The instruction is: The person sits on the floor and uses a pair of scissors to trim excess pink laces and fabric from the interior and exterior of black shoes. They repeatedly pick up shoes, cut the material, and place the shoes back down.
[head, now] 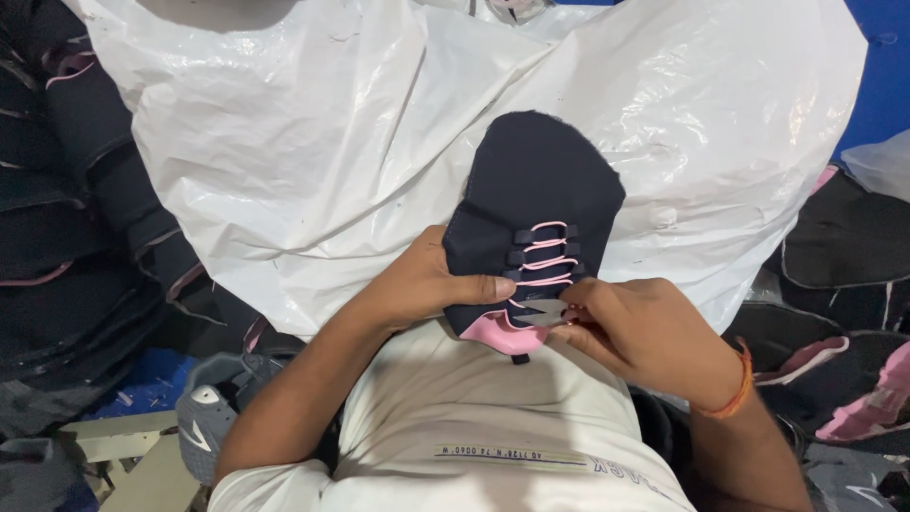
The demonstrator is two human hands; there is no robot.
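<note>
A flat dark navy shoe upper with pink laces and a pink lining lies over my lap, toe pointing away. My left hand grips its left edge, thumb pressed on top near the laces. My right hand holds small metal thread snips, whose blades point left at the lowest lace, just above the pink tongue. An orange thread band circles my right wrist.
A large crinkled white plastic sheet covers the space in front of me. Stacks of dark shoe uppers with pink trim fill the left side. More dark and pink uppers lie at the right. A grey shoe piece sits lower left.
</note>
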